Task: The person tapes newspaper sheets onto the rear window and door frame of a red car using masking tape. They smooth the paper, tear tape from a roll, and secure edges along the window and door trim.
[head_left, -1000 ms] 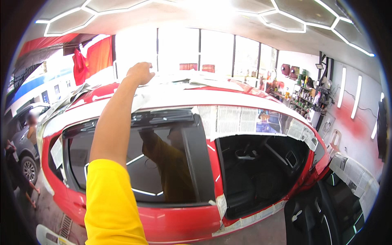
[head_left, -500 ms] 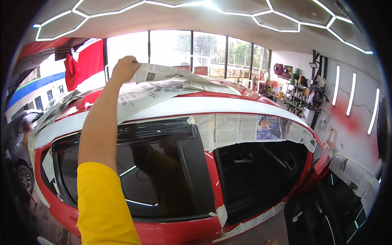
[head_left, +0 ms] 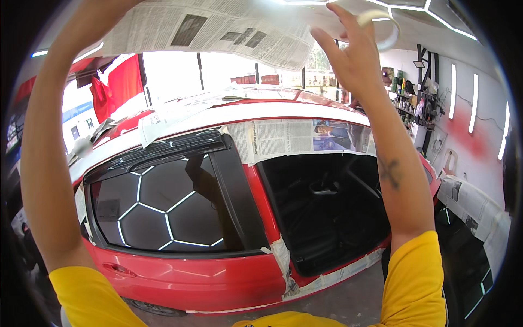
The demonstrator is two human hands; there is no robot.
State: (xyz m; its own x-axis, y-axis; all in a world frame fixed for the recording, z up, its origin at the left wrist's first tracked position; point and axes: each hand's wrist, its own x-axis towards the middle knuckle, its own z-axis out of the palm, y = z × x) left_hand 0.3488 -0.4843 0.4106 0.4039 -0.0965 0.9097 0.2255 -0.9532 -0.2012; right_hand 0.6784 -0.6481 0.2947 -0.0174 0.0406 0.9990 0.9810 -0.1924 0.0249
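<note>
A printed newspaper sheet [head_left: 218, 32] is held up in the air above the car roof. My left hand [head_left: 106, 12] is raised at the sheet's left end; its fingers run out past the upper edge, but the sheet hangs from that side. My right hand [head_left: 351, 57] is lifted near the sheet's right end, thumb and forefinger apart. A roll of pale masking tape [head_left: 396, 34] is held at its other fingers, partly hidden behind them. Below stands a red car [head_left: 190, 275] with a white strip [head_left: 190, 121] along its roof edge. Newspaper [head_left: 283, 139] is taped above the front window opening.
More paper lies on the roof [head_left: 261, 95]. The dark rear window [head_left: 158, 207] reflects ceiling lights. An open door with newspaper [head_left: 468, 201] on it stands at the right. Shelves [head_left: 406, 103] with cans are at the back right. A red cloth [head_left: 117, 84] hangs at the left.
My left hand has lifted the newspaper sheet off the roof, up and toward me. My right hand has come into view with the tape roll. The view has shifted.
</note>
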